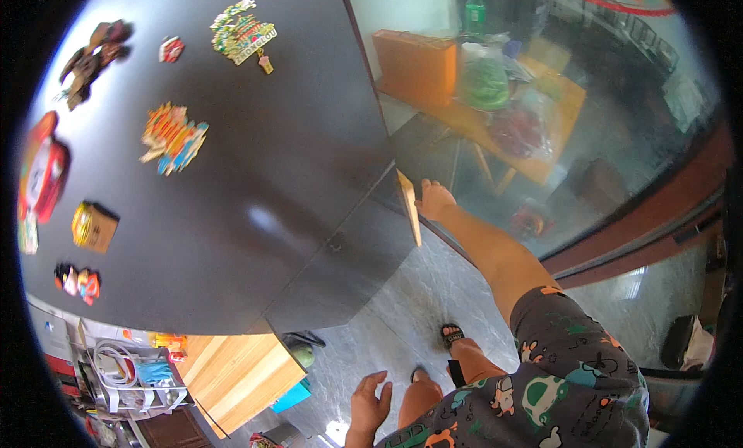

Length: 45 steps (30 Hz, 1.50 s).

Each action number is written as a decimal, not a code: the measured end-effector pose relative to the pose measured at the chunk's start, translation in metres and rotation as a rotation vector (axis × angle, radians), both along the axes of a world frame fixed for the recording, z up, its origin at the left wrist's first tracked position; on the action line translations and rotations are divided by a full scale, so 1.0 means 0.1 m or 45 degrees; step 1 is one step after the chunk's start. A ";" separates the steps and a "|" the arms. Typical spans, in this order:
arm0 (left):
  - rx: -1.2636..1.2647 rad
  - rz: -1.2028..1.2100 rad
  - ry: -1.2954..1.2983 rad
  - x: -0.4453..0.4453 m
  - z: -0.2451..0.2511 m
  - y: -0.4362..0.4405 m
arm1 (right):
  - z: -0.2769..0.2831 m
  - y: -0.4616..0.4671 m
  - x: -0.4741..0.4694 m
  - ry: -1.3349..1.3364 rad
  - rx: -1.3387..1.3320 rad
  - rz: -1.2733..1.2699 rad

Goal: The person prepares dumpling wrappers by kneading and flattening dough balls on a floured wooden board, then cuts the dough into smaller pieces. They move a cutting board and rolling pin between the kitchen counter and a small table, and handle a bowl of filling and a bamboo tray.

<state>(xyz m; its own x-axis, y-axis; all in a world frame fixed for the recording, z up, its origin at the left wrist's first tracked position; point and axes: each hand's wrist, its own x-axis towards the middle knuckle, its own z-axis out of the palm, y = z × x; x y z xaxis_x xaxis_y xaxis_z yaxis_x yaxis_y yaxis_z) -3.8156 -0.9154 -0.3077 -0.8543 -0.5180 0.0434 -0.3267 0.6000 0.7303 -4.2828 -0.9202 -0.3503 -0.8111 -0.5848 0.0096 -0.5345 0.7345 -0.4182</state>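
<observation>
My right hand (436, 201) is stretched out beside a narrow light wooden piece (410, 208), with its fingertips close to the piece's upper part; whether it grips the piece cannot be told. Glass with a dark frame lies just behind this hand. Lower in the view, my left hand (369, 402) hangs over the floor, holding nothing, its thumb apart from its fingers. A large dark panel (244, 175), like a refrigerator door, fills the left and upper part. On it sit colourful souvenir magnets, including a pagoda-like one (246, 33) and an orange and blue one (173, 137).
Through the glass, an orange box (415, 67), a green bag (484, 82) and a green bottle (475, 12) stand on a wooden table (572, 108). At lower left are a wood-grain top (244, 372) and a rack with utensils (145, 397). Grey tiled floor (406, 297) lies below.
</observation>
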 end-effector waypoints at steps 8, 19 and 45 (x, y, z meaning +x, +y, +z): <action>0.031 0.034 -0.046 -0.47 0.03 -0.14 | -0.10 -0.62 -0.44 -0.231 0.013 0.115; -0.045 -0.199 -0.016 -0.85 0.24 -0.29 | -0.14 -0.36 -0.36 -0.281 -0.027 0.078; 0.015 -0.355 -0.072 0.42 0.29 0.22 | -0.40 2.18 2.09 -0.122 -0.061 -0.104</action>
<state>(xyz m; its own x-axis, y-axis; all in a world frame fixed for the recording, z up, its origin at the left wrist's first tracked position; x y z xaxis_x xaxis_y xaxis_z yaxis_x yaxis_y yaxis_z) -3.7739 -0.8931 -0.2786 -0.9647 -0.2630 -0.0132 -0.1909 0.6640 0.7230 -4.0736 -0.7023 -0.3902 -0.8547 -0.5172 -0.0437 -0.4294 0.7518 -0.5004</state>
